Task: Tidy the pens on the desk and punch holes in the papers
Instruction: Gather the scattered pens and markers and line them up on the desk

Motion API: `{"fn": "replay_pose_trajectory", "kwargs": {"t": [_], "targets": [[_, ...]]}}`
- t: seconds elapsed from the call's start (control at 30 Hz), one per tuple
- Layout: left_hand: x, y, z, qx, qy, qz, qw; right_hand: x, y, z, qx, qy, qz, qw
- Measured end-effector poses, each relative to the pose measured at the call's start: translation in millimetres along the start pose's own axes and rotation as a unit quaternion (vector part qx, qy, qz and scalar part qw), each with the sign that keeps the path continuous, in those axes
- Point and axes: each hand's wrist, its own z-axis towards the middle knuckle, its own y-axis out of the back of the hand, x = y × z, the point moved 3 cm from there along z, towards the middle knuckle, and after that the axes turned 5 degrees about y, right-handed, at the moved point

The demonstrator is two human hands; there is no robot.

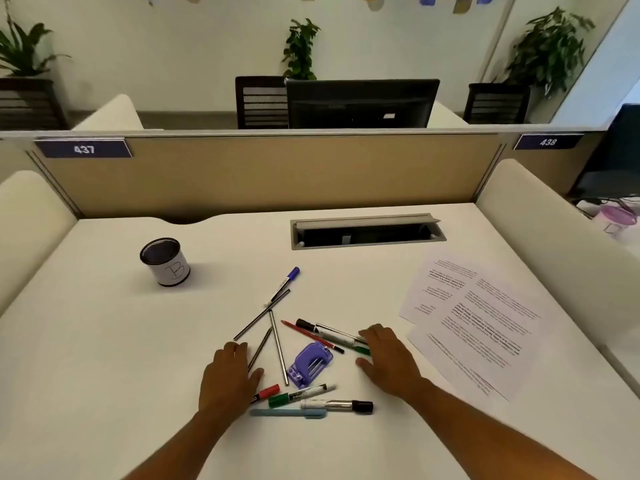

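While each hand — left hand [227,374], right hand [386,355] — lies spread flat, the cup [165,262] reads "B".

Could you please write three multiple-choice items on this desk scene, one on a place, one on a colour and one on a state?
1. Where do the papers lie on the desk?
A. on its right side
B. under the pen cup
C. at its near left corner

2. What colour is the hole punch?
A. red
B. purple
C. yellow

3. What does the pen cup hold?
A. all the pens
B. no pens that show
C. the hole punch

Answers: 1 A, the sheets lie right of the right hand. 2 B, its body is purple. 3 B, nothing sticks out of it and the pens lie loose between it and the left hand.
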Motion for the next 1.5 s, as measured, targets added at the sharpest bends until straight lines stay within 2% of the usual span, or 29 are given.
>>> {"fn": "replay_pose_trajectory", "kwargs": {"t": [0.27,0.4,0.53,0.8,1.07,1.23,1.37,1.5], "targets": [[1.7,2.8,10.6,-0.025,0.0,-0.022,0.999,0.0,-9.9,9.3,-0.034,-0.053,0.005,0.998],[1.5,-0.8,12.1,-0.008,0.017,-0.043,0.999,-4.2,-13.5,9.9,-0.029,-0.061,0.005,0.998],[-3.7,-2.4,16.3,0.0,0.047,-0.074,0.996,-8.8,-15.8,11.5,0.005,-0.07,-0.02,0.997],[-7.4,-0.6,17.2,0.054,0.107,-0.164,0.979,-13.1,-6.5,13.7,0.059,-0.033,-0.039,0.997],[-15.8,6.4,32.5,-0.002,0.09,-0.121,0.989,-20.9,-1.9,12.5,0.094,-0.058,-0.065,0.992],[-28.1,10.3,57.5,0.026,0.109,-0.032,0.993,-26.2,17.1,16.5,0.122,-0.064,-0.087,0.987],[-31.9,3.5,71.0,0.051,0.108,-0.001,0.993,-32.3,35.7,20.5,0.111,-0.082,-0.056,0.989],[-31.4,1.1,78.0,0.037,0.079,-0.016,0.996,-40.5,38.5,24.7,0.087,-0.08,0.02,0.993]]}}
